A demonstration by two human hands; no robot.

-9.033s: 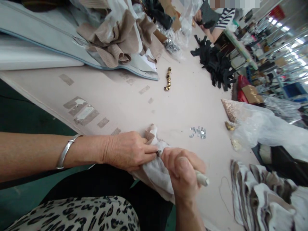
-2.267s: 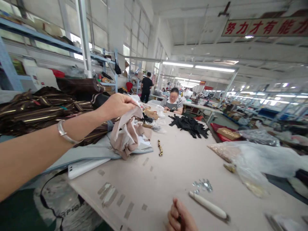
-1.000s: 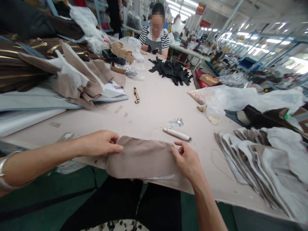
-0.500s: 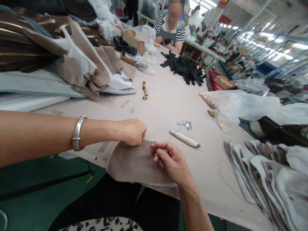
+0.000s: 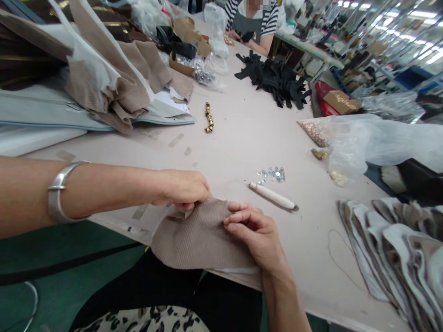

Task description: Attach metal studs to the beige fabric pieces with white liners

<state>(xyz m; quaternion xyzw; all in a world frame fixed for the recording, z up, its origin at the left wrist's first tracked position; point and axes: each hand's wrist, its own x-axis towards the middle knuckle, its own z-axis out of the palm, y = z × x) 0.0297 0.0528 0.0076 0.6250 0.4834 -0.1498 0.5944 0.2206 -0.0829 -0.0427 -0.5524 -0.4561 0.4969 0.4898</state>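
Observation:
A brown ribbed fabric piece (image 5: pixel 200 244) with a pale edge lies at the table's front edge, partly overhanging it. My left hand (image 5: pixel 185 188) is closed on its upper left part, where the cloth is bunched and lifted; the fingertips are partly hidden. On the fabric's upper right side, my right hand (image 5: pixel 254 233) has its fingers bent and its thumb drawn to them, pinching the cloth near the edge. Right of the hands lies a white pen-like tool (image 5: pixel 273 196) with a dark tip. Small shiny silver discs (image 5: pixel 276 174) are scattered just beyond that tool.
A short string of gold-coloured pieces (image 5: pixel 208 117) lies farther back. Black strips (image 5: pixel 273 78) are heaped beyond it. Brown cloth pieces (image 5: pixel 114 87) stack up at the left, folded lined pieces (image 5: pixel 391 249) at the right, near plastic bags (image 5: pixel 380 138). A co-worker (image 5: pixel 251 27) sits across the table.
My left hand has turned and pulled the cloth's upper left part up into a fold. My right hand has drawn its fingers closer at the edge. The camera view has shifted.

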